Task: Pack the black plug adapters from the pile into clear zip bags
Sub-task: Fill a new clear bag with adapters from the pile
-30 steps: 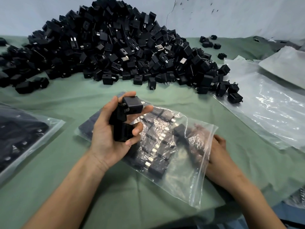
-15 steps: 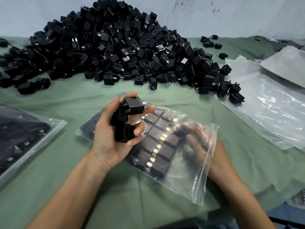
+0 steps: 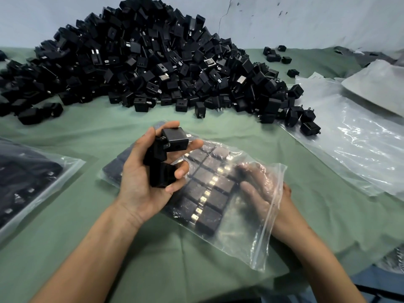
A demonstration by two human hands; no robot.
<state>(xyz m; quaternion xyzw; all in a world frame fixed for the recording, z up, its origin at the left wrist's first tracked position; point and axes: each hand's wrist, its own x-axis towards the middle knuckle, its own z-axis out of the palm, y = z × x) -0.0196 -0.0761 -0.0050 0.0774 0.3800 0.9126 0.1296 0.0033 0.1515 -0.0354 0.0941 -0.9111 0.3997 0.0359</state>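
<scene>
Plug adapters (image 3: 173, 139) clutched over zip bag (image 3: 244, 243)
L hand (image 3: 140, 191) grasps several; R hand (image 3: 258, 193) inside bag w/ fingers flat, relaxed, holding nothing.

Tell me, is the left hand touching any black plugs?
Touching. The head view shows the left hand with fingers and thumb curled round a few black plug adapters.

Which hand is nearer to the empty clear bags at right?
Right. The right hand, inside the zip bag, lies left of the empty clear bags; the left hand, gripping adapters, is farther left.
</scene>
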